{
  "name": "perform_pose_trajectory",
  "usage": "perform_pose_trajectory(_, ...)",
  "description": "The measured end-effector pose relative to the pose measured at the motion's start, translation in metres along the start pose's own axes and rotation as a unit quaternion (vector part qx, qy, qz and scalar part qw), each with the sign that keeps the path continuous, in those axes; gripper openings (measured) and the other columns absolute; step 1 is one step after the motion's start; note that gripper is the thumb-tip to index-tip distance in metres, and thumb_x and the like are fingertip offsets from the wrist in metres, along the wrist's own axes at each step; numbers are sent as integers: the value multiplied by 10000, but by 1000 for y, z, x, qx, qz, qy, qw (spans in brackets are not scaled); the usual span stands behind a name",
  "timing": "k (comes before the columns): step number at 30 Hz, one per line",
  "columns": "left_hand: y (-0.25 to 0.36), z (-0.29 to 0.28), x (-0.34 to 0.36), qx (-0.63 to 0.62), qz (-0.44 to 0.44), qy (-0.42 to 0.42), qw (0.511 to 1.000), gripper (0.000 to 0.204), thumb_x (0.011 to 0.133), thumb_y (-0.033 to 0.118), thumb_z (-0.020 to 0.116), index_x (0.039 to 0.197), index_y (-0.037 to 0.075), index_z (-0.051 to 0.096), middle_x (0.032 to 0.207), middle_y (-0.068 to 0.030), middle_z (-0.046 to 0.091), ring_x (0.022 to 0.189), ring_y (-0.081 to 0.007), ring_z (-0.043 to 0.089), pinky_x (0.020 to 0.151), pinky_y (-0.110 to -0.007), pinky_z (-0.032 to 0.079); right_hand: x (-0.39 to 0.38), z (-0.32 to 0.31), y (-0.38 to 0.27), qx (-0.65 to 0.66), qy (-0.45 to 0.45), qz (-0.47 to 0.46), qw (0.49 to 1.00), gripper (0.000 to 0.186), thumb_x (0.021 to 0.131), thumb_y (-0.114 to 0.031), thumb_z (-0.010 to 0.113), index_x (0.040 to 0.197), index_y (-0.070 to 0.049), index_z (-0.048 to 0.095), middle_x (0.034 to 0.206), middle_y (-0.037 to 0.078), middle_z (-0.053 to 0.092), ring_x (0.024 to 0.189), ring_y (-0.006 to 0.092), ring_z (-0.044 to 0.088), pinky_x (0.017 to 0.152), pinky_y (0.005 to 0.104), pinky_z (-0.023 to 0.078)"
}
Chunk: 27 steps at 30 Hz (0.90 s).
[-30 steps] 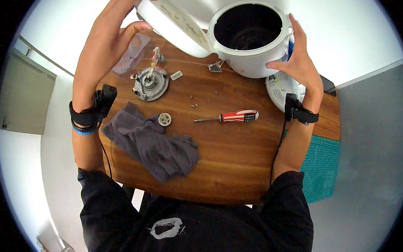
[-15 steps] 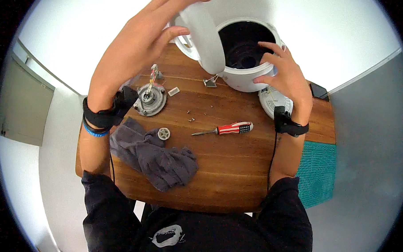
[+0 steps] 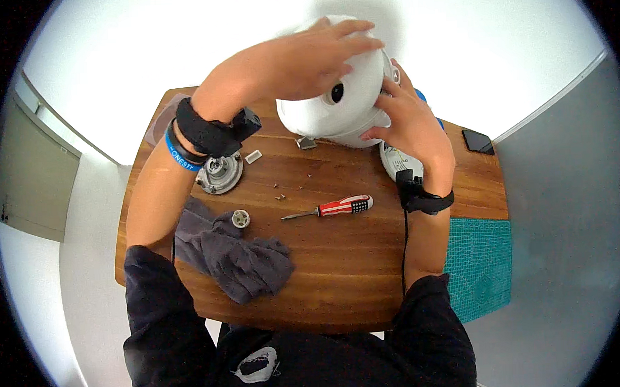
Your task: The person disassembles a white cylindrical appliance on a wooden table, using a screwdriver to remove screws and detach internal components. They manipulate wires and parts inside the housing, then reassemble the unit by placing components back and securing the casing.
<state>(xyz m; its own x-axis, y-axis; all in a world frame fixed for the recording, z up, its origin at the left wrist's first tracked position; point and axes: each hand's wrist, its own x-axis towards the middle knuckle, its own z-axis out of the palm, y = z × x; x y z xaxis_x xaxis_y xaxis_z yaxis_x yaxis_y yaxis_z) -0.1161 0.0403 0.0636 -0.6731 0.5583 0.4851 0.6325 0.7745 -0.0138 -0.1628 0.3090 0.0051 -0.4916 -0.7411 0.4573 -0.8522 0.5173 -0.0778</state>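
Note:
A white rice cooker (image 3: 356, 139) stands at the far side of the wooden table, its rounded lid (image 3: 310, 113) down over the top. A dark round hole shows in the lid. Lying across the lid is my left hand (image 3: 326, 60), fingers stretched out and open. My right hand (image 3: 413, 121) grips the cooker's right side, thumb toward the front and fingers along the edge. Behind that wrist, a round white plate (image 3: 393, 162) is partly hidden. A metal heating plate (image 3: 222, 175) lies below my left wrist, partly covered by it.
A red-and-white-handled screwdriver (image 3: 344, 205) lies mid-table near several small screws (image 3: 281, 196). A grey cloth (image 3: 241, 261), a small round white part (image 3: 240, 218), a white block (image 3: 253, 156) and a metal bracket (image 3: 306, 143) lie about. A phone (image 3: 477, 142) and green mat (image 3: 480, 266) are right.
The lid has come down from its raised, tilted position and now covers the dark opening. My left hand has moved right with it; my right hand has shifted along the cooker's side.

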Motion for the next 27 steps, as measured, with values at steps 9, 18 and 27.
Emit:
perform_pose_trajectory(9,-6,12,-42,-131,-56,17,990,678,1142,166,616,1756,127,332,1815,-219,313,1638,-416,395,1337,-476,383,-2,4,18,57,-7,51,997,714,701,-257,1013,1376,-183,793,1725,95,517,1668,457,311,1323,547,409)
perform_pose_trajectory(18,-30,85,-120,-205,-312,-30,927,774,1149,227,584,1764,-28,189,1813,-312,267,1685,-423,299,1359,-472,312,-1,-1,27,130,-6,105,986,752,685,-303,1039,1365,-92,796,1569,184,624,1445,400,583,1231,498,497)
perform_pose_trajectory(27,-19,145,-113,-257,-250,-182,916,774,1061,208,706,1719,14,349,1733,-317,411,1558,-474,482,1284,-523,437,-9,-12,37,114,72,72,988,719,653,-297,1064,1281,-44,820,1413,176,728,1305,371,702,1141,483,555)
